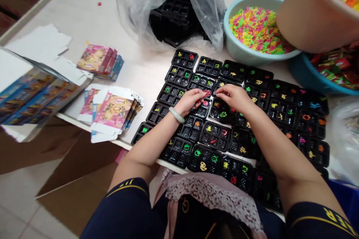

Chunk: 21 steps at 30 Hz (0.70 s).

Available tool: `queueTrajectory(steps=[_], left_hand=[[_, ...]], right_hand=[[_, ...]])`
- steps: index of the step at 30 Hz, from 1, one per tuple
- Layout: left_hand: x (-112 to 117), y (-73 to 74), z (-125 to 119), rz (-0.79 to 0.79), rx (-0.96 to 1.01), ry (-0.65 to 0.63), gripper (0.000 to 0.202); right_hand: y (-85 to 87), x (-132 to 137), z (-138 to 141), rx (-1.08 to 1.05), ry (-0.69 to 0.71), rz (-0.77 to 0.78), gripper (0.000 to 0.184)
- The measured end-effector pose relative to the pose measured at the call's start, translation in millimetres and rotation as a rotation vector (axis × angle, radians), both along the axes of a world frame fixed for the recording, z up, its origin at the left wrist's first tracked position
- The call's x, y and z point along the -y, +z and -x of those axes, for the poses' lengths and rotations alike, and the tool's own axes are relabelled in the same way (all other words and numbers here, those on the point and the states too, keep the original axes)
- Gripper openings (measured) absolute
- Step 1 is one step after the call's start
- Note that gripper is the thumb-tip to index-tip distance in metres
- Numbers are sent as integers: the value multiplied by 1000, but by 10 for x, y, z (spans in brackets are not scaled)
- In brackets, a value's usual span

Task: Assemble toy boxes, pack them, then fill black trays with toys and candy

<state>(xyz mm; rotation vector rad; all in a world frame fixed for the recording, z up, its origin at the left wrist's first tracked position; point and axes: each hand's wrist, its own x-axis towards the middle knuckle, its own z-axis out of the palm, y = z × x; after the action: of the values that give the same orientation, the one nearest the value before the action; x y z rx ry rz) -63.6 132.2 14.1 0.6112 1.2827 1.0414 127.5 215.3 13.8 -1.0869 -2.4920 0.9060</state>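
Note:
Black plastic compartment trays [183, 151] lie in rows in front of me, several holding small yellow, green, red and orange plastic pieces in their cells. My left hand [190, 101], with a pale bangle [177, 115] on its wrist, is closed over the middle trays. Small red plastic pieces [207, 92] show at its fingertips. Just to the right, my right hand [232, 97] hovers low over the trays with thumb and fingers pinched together. Whatever is in that pinch is too small to make out. The fingertips of both hands are close but apart.
Behind the trays, a clear plastic bag [131, 3] holds stacked black trays. A light-blue basin [246, 50] of colourful small rings stands beside a tilted-looking pinkish bucket [314, 18] and a blue basin [304, 78] of wrapped packets. Printed cartons [112, 110] lie left.

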Motion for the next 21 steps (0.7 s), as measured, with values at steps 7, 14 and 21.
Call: queueTrajectory(steps=[7,14,21], left_hand=[[-3,-76,-24,3,72,-43,17],[12,-115,-117,6,51,-99,16],[-50,-157,-218,-33,16,-125,18]], right_hand=[[-208,93,-87,325,132,-143,9],[-236,119,-82,159,-26,29,12],[-312,60,-156,26,-64,113,16]])
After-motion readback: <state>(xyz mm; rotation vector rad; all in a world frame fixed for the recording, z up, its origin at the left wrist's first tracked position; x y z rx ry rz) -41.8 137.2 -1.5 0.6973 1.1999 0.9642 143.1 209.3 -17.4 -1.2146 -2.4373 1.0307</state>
